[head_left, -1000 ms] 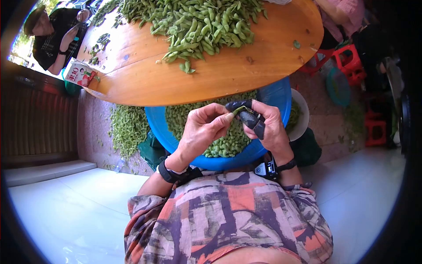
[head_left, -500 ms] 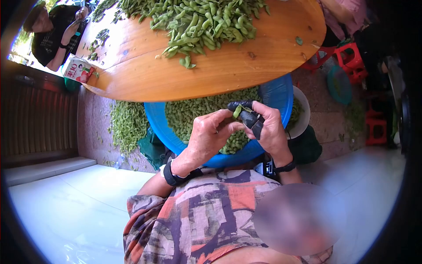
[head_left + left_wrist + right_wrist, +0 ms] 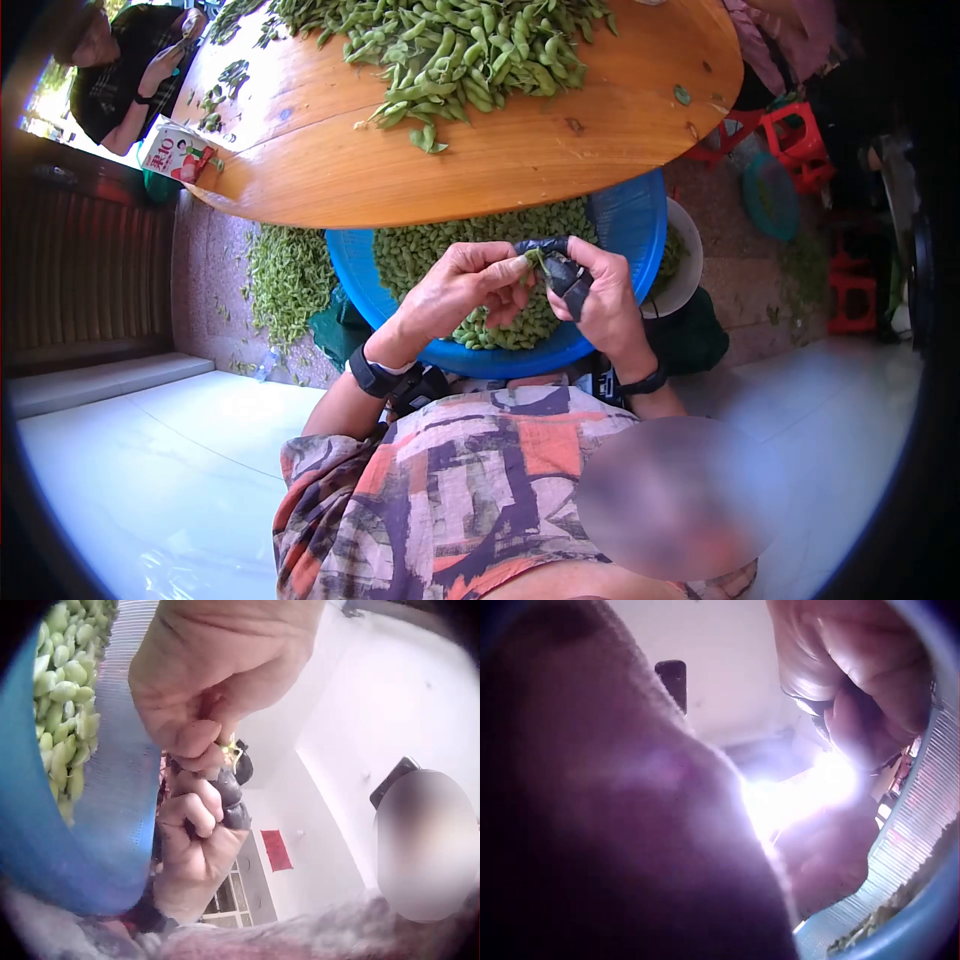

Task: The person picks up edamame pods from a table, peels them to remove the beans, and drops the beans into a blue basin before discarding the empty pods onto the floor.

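Observation:
In the head view my left hand [image 3: 450,292] pinches one end of a green soybean pod [image 3: 536,259] between thumb and index finger. My right hand [image 3: 608,300] grips the pod's other side with its thumb and index finger, both in black covers. The fingertips of both hands meet above a blue basin [image 3: 640,225] of shelled green beans [image 3: 505,325]. The left wrist view shows a pale, torn bit of pod [image 3: 231,752] at the pinch. Glare washes out most of the right wrist view.
A wooden table [image 3: 400,190] overhangs the basin's far side, bearing a heap of soybean pods [image 3: 450,55] and a printed carton [image 3: 175,152]. Empty-looking pods [image 3: 285,280] lie on the floor at left. A white bowl [image 3: 690,270] and red stools [image 3: 798,140] stand at right; two other people sit across.
Half a second ago my left thumb was lower and the pod lay against the right hand's black covers. Now the left thumb and index finger pinch the pod's end again.

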`<state>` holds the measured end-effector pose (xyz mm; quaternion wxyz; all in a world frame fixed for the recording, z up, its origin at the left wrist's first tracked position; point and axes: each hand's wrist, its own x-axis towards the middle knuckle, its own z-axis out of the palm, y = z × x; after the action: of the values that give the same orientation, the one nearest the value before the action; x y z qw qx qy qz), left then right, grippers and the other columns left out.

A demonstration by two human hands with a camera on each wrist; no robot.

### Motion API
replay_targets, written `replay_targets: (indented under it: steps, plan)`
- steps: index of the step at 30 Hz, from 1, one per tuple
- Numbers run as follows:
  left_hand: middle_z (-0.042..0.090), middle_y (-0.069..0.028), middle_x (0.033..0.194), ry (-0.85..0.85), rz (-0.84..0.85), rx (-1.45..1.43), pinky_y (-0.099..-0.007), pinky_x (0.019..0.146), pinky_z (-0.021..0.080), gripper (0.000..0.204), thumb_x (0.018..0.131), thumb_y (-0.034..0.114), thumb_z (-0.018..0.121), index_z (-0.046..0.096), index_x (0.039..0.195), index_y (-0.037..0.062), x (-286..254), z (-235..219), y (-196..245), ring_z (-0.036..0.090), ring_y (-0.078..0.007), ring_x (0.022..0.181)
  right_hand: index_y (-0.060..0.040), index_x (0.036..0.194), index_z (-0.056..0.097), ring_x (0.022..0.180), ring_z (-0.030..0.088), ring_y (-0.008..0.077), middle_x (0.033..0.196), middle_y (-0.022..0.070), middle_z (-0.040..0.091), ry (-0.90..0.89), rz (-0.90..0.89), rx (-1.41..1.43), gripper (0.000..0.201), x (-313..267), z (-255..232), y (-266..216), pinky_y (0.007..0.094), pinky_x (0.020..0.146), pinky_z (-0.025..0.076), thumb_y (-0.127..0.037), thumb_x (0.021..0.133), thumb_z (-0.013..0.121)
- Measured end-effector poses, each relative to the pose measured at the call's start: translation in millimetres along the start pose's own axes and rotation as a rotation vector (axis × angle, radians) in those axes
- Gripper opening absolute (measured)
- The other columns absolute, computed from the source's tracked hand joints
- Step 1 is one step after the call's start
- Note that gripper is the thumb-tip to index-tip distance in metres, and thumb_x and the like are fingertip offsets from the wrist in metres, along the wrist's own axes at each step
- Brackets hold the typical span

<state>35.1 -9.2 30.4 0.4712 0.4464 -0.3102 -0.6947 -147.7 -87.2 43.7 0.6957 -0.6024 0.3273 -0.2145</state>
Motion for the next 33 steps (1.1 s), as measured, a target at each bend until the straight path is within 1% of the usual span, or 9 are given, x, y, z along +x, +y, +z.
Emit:
replay_targets:
  steps: [1,3,7,12,18,24,28,31,33]
  plan:
    - [0.063,-0.0051,0.069,0.033,0.057,0.101,-0.0231,0.051,0.045,0.028,0.101,0.025,0.053,0.062,0.092,-0.0001,1,2,-2,0.058,-0.0104,0.058,-0.0006,0.094,0.062,0.056,0.049,0.0081,0.066,0.0007,0.054,-0.002,0.0,-0.001,0.009,2,2,3,0.0243,0.051,0.04,-0.002,0.088,0.056]
    - [0.063,-0.0048,0.07,0.079,0.057,0.23,-0.023,0.053,0.046,0.027,0.101,0.024,0.052,0.061,0.092,0.0,0,6,-3,0.059,-0.0095,0.059,0.0006,0.096,0.061,0.062,0.056,0.0235,0.072,0.0103,0.055,0.16,-0.461,-0.446,0.016,7,7,13,0.0326,0.057,0.045,0.001,0.081,0.06]
    - [0.061,-0.0043,0.071,0.198,0.144,0.442,-0.0246,0.056,0.048,0.019,0.101,0.014,0.048,0.055,0.094,-0.002,1,16,-8,0.061,-0.0088,0.062,0.0011,0.099,0.059,0.075,0.055,0.0401,0.085,0.0187,0.049,0.263,-0.536,-0.766,0.03,0,17,7,0.0425,0.064,0.047,0.004,0.07,0.063]
    - [0.055,-0.0023,0.072,0.298,0.239,0.504,-0.0254,0.053,0.047,0.018,0.097,0.01,0.041,0.052,0.1,-0.0038,7,23,-10,0.058,-0.0106,0.06,0.0029,0.095,0.056,0.076,0.055,0.0405,0.088,0.0205,0.048,0.282,-0.642,-0.78,0.03,2,23,8,0.0443,0.065,0.048,0.005,0.067,0.066]
    - [0.051,0.0009,0.07,0.16,0.162,-0.145,-0.0245,0.057,0.045,0.026,0.096,0.013,0.038,0.054,0.108,-0.0033,10,21,-12,0.05,-0.0115,0.058,0.0018,0.092,0.058,0.071,0.055,0.0373,0.082,0.0165,0.049,0.26,-0.589,-0.716,0.028,7,15,2,0.0393,0.061,0.047,0.005,0.066,0.067]
    - [0.05,0.0008,0.073,0.173,0.166,0.053,-0.0246,0.059,0.045,0.026,0.102,0.019,0.041,0.053,0.111,-0.0013,10,19,-17,0.051,-0.0099,0.064,0.0006,0.097,0.066,0.07,0.058,0.0156,0.078,0.0075,0.06,0.206,-0.363,-0.297,0.015,13,8,10,0.0285,0.065,0.047,-0.002,0.083,0.064]
    - [0.051,0.0005,0.066,0.291,0.228,0.285,-0.0251,0.053,0.042,0.018,0.101,0.015,0.04,0.047,0.088,0.0055,14,18,-29,0.048,-0.0079,0.058,-0.0001,0.099,0.067,0.072,0.057,0.0112,0.077,0.0021,0.062,0.194,-0.277,-0.228,0.017,16,6,9,0.027,0.068,0.047,-0.002,0.082,0.065]
    - [0.042,0.0018,0.068,0.225,0.252,0.202,-0.0207,0.05,0.034,0.022,0.105,0.021,0.041,0.052,0.099,0.0039,14,14,-37,0.038,-0.0082,0.056,-0.0009,0.097,0.068,0.065,0.055,0.0072,0.074,-0.001,0.061,0.171,-0.322,-0.236,0.015,15,0,12,0.0239,0.06,0.046,-0.002,0.083,0.064]
    - [0.042,0.0017,0.068,0.123,0.156,0.032,-0.0205,0.049,0.031,0.022,0.105,0.023,0.042,0.052,0.099,0.0044,8,12,-23,0.037,-0.0076,0.056,-0.0017,0.098,0.069,0.058,0.05,0.0027,0.071,-0.0028,0.059,0.004,0.022,0.168,0.013,13,-12,10,0.0196,0.05,0.04,-0.005,0.086,0.064]
